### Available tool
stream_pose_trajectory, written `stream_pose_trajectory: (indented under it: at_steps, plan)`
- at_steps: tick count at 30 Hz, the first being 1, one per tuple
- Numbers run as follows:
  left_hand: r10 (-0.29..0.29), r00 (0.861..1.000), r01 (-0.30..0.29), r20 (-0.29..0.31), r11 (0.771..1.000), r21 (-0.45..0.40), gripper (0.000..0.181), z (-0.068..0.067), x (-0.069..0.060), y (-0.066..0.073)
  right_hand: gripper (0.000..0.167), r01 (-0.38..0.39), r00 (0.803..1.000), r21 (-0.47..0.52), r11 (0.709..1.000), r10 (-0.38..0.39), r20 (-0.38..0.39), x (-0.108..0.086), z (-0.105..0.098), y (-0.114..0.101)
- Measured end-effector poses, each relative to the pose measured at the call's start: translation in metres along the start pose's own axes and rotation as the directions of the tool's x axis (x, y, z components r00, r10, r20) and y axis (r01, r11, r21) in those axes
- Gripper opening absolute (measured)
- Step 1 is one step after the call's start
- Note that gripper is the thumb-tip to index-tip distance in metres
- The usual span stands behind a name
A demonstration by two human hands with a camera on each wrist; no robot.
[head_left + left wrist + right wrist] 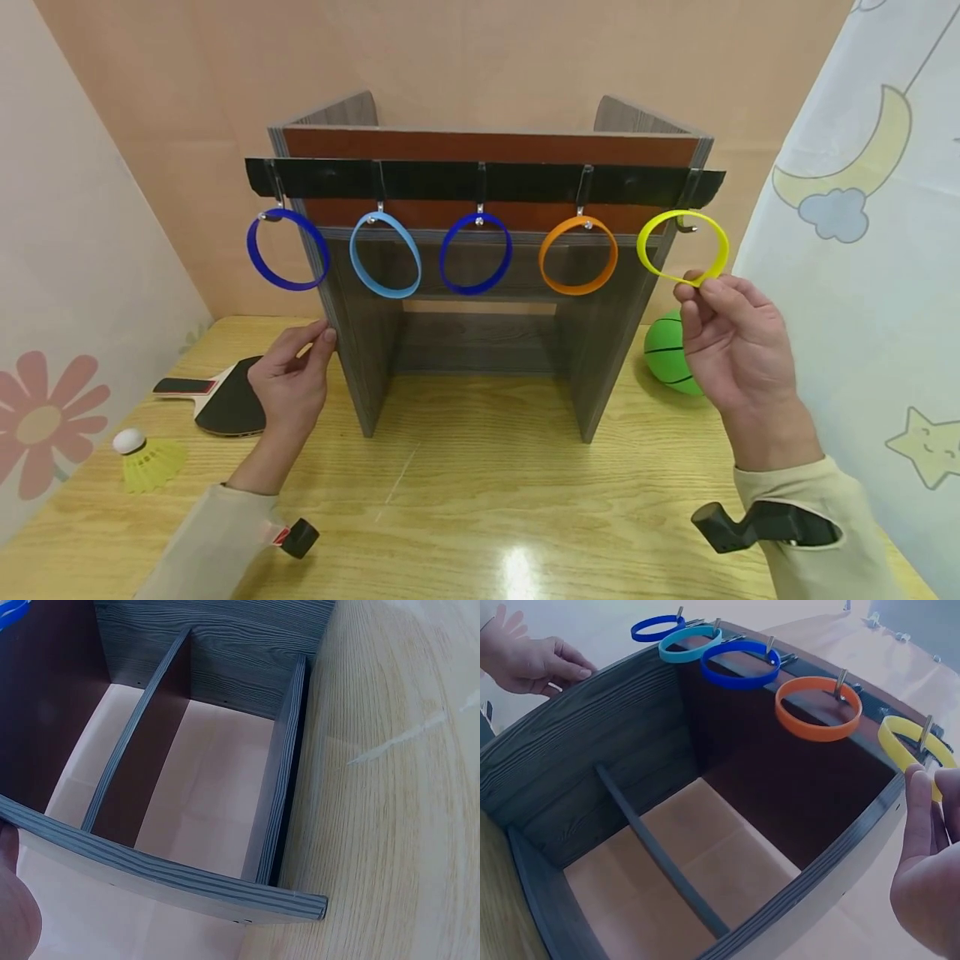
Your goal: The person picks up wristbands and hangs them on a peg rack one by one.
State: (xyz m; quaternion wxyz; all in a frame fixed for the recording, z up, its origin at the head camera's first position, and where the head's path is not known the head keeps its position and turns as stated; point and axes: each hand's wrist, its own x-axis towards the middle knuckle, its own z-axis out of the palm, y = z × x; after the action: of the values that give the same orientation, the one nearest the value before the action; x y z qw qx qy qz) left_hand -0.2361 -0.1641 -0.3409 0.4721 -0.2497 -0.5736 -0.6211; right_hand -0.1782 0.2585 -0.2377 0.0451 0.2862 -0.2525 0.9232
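My right hand [742,350] pinches the bottom of a yellow silicone wristband [645,242] between thumb and fingertips. The band's top is at the rightmost hook [688,227], which shows inside the loop in the right wrist view. Four further hooks along the black strip [427,181] carry bands: dark blue [322,258], light blue [357,262], dark blue [507,254] and orange [577,289]. With loosely bent fingers, my left hand [292,375] touches the outer side of the grey wooden shelf [348,358] near its front edge. Part of that hand is hidden behind the panel in the left wrist view.
A black table tennis bat [236,404] and a yellow shuttlecock [150,462] lie on the wooden table [465,500] at the left. Behind my right hand sits a green ball [666,354]. Printed cloth hangs on both sides.
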Motion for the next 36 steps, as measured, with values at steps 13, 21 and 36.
stream_pose_trajectory:
  at_steps: [13, 21, 36]
  plan:
    - [0.002, 1.000, -0.002, -0.016, 0.999, -0.046, 0.013, -0.001, 0.000, -0.001, 0.021, 0.007, 0.996, -0.086, 0.996, -0.014, -0.087, -0.001, -0.004, 0.008]
    - [0.003, 1.000, -0.003, -0.016, 1.000, -0.024, 0.014, 0.001, 0.001, 0.011, 0.018, -0.023, 0.986, -0.230, 0.973, -0.016, -0.167, -0.006, -0.009, 0.013]
    - [0.007, 1.000, -0.008, 0.025, 0.999, 0.037, 0.011, -0.001, -0.003, 0.002, 0.009, -0.273, 0.962, -0.808, 0.522, 0.168, -0.217, -0.059, -0.063, 0.036]
